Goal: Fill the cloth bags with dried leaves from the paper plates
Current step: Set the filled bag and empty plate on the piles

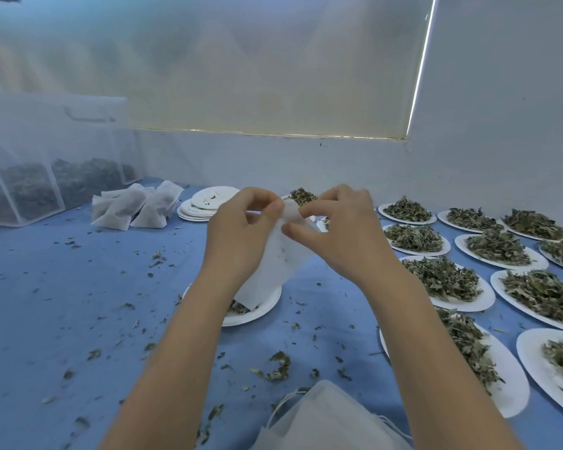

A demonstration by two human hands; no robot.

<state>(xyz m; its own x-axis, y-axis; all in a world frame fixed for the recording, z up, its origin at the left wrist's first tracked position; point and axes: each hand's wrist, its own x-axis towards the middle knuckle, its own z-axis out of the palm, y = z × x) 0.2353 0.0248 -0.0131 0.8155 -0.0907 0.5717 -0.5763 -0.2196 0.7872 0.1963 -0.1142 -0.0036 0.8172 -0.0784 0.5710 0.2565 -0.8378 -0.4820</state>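
Note:
A white cloth bag (278, 264) hangs upright over a paper plate (260, 311) that holds a few leaf scraps. My left hand (238, 235) pinches the bag's top edge from the left. My right hand (335, 228) pinches the same top edge from the right, fingers curled. Several paper plates heaped with dried leaves (442, 277) lie in rows at the right. A stack of flat cloth bags (322, 417) sits at the near edge.
Filled cloth bags (134, 206) lie piled at the back left beside a stack of emptied plates (205, 199). A clear plastic box (46, 167) with leaves stands far left. Loose leaf bits (278, 365) litter the blue tablecloth. A wall runs behind.

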